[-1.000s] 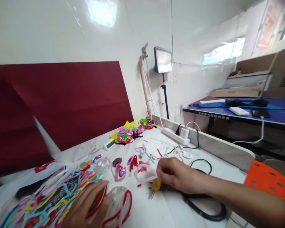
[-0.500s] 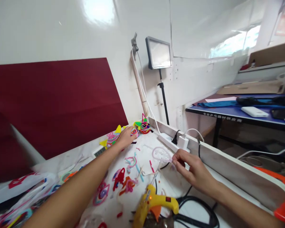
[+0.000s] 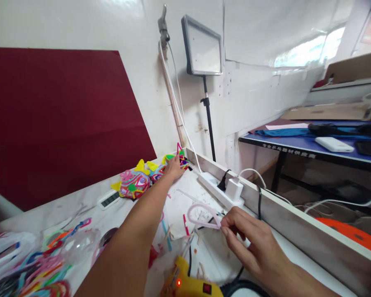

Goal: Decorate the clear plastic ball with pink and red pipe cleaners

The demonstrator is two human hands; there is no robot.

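The table (image 3: 190,183) bears three figures (image 3: 135,184); right fingers (image 3: 241,219) pinch one loop (image 3: 205,225).

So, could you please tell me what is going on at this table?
A person's right hand holds a pale pink, looped flexible strip above the white table. The left hand is stretched out to the farthest multicoloured, fish-like figure in the corner; its grip is unclear. A yellow plastic glue gun with a lit red light lies in front.
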